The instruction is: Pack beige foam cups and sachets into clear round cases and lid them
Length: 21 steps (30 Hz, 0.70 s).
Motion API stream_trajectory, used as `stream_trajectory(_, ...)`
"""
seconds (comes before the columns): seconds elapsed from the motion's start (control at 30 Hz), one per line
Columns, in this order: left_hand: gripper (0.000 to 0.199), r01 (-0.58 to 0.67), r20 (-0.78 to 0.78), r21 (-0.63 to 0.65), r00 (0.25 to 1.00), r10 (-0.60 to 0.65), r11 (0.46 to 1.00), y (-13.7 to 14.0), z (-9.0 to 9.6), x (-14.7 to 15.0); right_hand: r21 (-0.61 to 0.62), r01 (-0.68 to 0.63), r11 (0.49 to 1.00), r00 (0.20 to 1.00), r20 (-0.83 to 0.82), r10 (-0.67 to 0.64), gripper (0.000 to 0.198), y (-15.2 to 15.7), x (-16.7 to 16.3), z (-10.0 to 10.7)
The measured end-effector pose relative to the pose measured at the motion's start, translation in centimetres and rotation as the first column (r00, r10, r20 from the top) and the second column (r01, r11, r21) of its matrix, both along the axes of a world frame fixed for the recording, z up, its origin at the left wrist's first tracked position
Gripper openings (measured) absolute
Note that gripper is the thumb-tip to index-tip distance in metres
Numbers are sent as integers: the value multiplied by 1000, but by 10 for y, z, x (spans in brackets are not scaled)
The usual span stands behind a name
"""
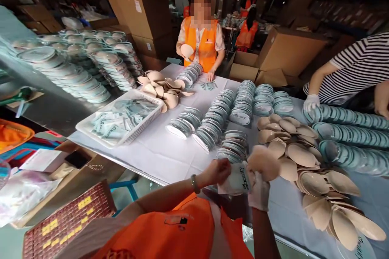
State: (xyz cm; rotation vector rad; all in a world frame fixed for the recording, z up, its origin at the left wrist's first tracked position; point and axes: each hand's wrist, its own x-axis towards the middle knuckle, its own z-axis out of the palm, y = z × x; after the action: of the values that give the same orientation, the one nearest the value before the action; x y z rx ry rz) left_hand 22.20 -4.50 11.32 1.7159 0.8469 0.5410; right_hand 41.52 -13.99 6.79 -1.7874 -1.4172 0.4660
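Note:
At the near table edge, my right hand (pixel 259 192), in a white glove, grips a beige moulded bra cup (pixel 264 162), slightly blurred. My left hand (pixel 219 172), bare with a bracelet at the wrist, is closed at the left edge of a pale printed packet (pixel 237 179). The packet lies between both hands, and its right side reaches my gloved fingers. Just beyond my left hand stands a row of round pale-green packs (pixel 232 145). Right of my right hand lies a pile of loose beige cups (pixel 300 149).
A white basket (pixel 142 123) holds small printed packets. More rows of packs (pixel 217 113) stand mid-table, with cups (pixel 164 85) behind. Across the table a co-worker in an orange vest (pixel 206 44) holds a cup. At right, a striped-shirt co-worker's gloved hand (pixel 311 102) touches stacked pale-green cups (pixel 349 115).

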Motion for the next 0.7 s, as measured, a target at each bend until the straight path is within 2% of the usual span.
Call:
stream_trajectory(0.07, 23, 8, 64, -164, 998, 3, 986, -6, -14, 4, 15, -92, 996, 995, 47, 91, 58, -27, 4, -1)
stream_trajectory(0.1, 33, 23, 117, -275, 993, 10, 961, -10, -21, 4, 23, -162, 986, 982, 105, 159, 61, -40, 4, -3)
stream_trajectory(0.17, 61, 66, 209, -476, 977, 40, 877, -20, -32, 4, 15, -277, 961, 928, 264, 264, 60, -58, 3, -12)
stream_trajectory(0.23, 89, 104, 243, -582, 969, 51, 806, -28, -39, 5, -14, -298, 954, 887, 366, 282, 44, -67, 5, -27)
stream_trajectory(0.3, 109, 149, 254, -641, 967, 24, 753, -28, -39, 6, -20, -279, 960, 900, 343, 268, 32, -62, 15, -42)
stream_trajectory(0.33, 112, 188, 267, -657, 964, -8, 730, -24, -38, 7, 1, -248, 969, 920, 312, 235, 33, -55, 24, -48)
stream_trajectory(0.37, 111, 206, 269, -653, 963, -31, 729, -19, -37, 9, 35, -177, 984, 946, 280, 160, 38, -44, 34, -52)
stream_trajectory(0.4, 107, 164, 237, -622, 971, -16, 766, -11, -36, 12, 71, -72, 995, 968, 246, 53, 44, -31, 45, -53)
stream_trajectory(0.47, 99, -70, 47, -450, 994, 102, 890, 6, -40, 22, 84, 140, 987, 966, 207, -154, 55, 2, 64, -45)
stream_trajectory(0.5, 99, -205, -88, -307, 978, 187, 929, 13, -45, 28, 36, 167, 985, 958, 232, -171, 56, 20, 70, -38)
stream_trajectory(0.53, 103, -301, -214, -167, 941, 264, 939, 19, -51, 35, -53, 121, 991, 953, 286, -101, 54, 37, 73, -28)
stream_trajectory(0.57, 108, -341, -316, -68, 899, 304, 938, 24, -59, 43, -181, 21, 983, 935, 351, 44, 49, 53, 73, -18)
stream_trajectory(0.6, 112, -334, -386, -23, 872, 300, 942, 26, -67, 49, -331, -84, 940, 884, 411, 224, 43, 67, 70, -8)
stream_trajectory(0.67, 113, -297, -436, -22, 862, 259, 954, 28, -82, 59, -591, -181, 786, 718, 467, 516, 35, 88, 59, 8)
stream_trajectory(0.7, 113, -287, -434, -22, 866, 250, 958, 27, -88, 61, -675, -181, 715, 644, 469, 605, 31, 95, 52, 14)
